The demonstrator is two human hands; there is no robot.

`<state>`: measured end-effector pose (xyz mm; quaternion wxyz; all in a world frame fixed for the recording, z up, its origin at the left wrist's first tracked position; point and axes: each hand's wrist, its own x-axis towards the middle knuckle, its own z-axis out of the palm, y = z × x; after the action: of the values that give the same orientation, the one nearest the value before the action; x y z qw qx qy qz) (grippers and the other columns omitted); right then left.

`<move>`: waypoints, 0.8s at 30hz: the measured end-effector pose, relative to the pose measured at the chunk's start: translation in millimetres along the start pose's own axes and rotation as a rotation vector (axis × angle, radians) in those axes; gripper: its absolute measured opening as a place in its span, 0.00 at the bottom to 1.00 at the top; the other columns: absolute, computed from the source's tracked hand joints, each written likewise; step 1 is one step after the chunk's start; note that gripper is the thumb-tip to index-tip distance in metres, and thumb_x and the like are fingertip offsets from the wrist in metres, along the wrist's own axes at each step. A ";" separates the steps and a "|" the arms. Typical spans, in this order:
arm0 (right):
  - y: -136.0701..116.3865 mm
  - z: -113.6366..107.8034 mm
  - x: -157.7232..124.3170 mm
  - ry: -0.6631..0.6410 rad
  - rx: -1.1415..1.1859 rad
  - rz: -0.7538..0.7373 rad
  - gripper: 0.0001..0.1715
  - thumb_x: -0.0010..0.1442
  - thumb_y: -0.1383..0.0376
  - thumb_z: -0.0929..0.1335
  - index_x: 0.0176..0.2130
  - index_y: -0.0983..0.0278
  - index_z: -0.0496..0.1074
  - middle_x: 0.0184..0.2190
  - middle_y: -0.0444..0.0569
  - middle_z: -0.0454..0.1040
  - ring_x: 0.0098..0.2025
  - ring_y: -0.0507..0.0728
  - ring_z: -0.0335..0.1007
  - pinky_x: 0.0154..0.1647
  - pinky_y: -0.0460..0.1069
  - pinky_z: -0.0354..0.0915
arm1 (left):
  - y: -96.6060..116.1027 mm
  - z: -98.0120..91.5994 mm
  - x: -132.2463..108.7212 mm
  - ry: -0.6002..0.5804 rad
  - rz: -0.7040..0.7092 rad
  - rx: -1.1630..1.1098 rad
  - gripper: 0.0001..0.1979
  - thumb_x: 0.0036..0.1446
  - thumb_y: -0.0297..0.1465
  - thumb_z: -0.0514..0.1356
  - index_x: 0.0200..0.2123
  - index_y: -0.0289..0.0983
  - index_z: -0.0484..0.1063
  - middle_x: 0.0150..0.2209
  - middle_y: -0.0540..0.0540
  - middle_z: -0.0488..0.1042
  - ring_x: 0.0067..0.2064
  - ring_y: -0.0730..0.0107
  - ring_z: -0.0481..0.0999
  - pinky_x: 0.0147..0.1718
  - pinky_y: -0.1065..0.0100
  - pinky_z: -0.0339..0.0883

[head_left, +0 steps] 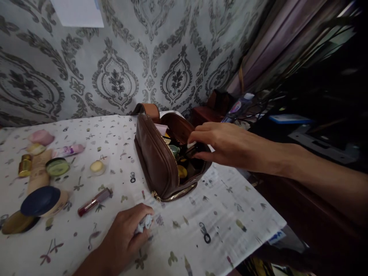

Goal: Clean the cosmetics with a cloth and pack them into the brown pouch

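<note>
The bag (pixel 152 153) stands unzipped on a printed cloth (pixel 221 245). The right hand (pixel 217 143) is dipped into its mouth, thumb and fingers slightly parted; whether anything is pinched cannot be told. The left hand (pixel 123 230) is curled round a pale wad (pixel 144 223). Knuckles are best kept clear of the zip (pixel 175 196). Leftward, a lipstick (pixel 94 202) and jar (pixel 41 201) are laid out; behind, a patterned backdrop (pixel 115 80) is seen.

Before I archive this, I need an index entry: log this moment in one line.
left hand: closed on pale crumpled wad | right hand: in open brown bag, grip unclear | slim tube: on patterned cloth
</note>
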<state>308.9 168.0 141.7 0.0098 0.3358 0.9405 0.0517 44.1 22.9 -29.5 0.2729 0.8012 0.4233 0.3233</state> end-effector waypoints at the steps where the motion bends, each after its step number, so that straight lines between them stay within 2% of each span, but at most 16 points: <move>1: 0.5 -1.6 -1.1 0.001 0.006 0.031 0.09 0.59 0.64 0.69 0.41 0.63 0.75 0.35 0.48 0.74 0.35 0.56 0.70 0.34 0.49 0.60 | -0.3 0.1 0.0 0.003 0.005 -0.006 0.10 0.59 0.25 0.53 0.43 0.40 0.69 0.34 0.49 0.76 0.32 0.72 0.75 0.34 0.72 0.71; 5: 1.8 -8.3 -5.3 -0.015 0.055 0.088 0.11 0.62 0.62 0.67 0.42 0.63 0.77 0.34 0.49 0.73 0.31 0.54 0.69 0.32 0.49 0.59 | -1.3 1.0 0.1 0.002 0.012 -0.012 0.11 0.59 0.24 0.53 0.43 0.39 0.69 0.34 0.49 0.76 0.33 0.72 0.75 0.35 0.71 0.71; 13: 4.6 -8.3 -11.2 -0.120 0.274 -0.090 0.07 0.62 0.67 0.70 0.42 0.62 0.77 0.36 0.45 0.72 0.33 0.51 0.68 0.34 0.47 0.59 | -4.5 3.0 -2.0 -0.004 -0.006 0.019 0.11 0.61 0.25 0.53 0.45 0.40 0.68 0.36 0.48 0.76 0.35 0.71 0.77 0.37 0.71 0.71; 18: 2.7 -9.8 -6.3 -0.173 0.277 -0.068 0.08 0.59 0.71 0.72 0.41 0.64 0.77 0.35 0.46 0.74 0.33 0.51 0.68 0.33 0.48 0.60 | -2.9 2.1 0.5 0.029 0.052 0.021 0.11 0.60 0.25 0.54 0.45 0.40 0.68 0.34 0.49 0.77 0.33 0.73 0.78 0.33 0.74 0.72; 21: 3.3 -16.3 -8.7 -0.170 0.332 -0.043 0.07 0.61 0.67 0.71 0.42 0.64 0.77 0.32 0.45 0.75 0.31 0.50 0.68 0.30 0.47 0.61 | -11.6 4.6 -7.9 0.038 0.038 0.073 0.13 0.60 0.27 0.57 0.48 0.41 0.69 0.37 0.48 0.79 0.36 0.71 0.80 0.37 0.73 0.75; 24: 9.4 -17.8 -17.7 -0.107 0.497 0.006 0.09 0.63 0.60 0.70 0.42 0.61 0.78 0.31 0.43 0.76 0.29 0.49 0.69 0.28 0.45 0.63 | -22.5 6.1 -18.2 0.071 0.051 0.191 0.17 0.59 0.30 0.61 0.52 0.43 0.71 0.43 0.46 0.81 0.44 0.66 0.81 0.43 0.69 0.76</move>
<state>327.5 162.4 160.1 -0.0235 0.3331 0.9214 -0.1991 29.5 17.4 -54.6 0.1717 0.8221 0.4411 0.3164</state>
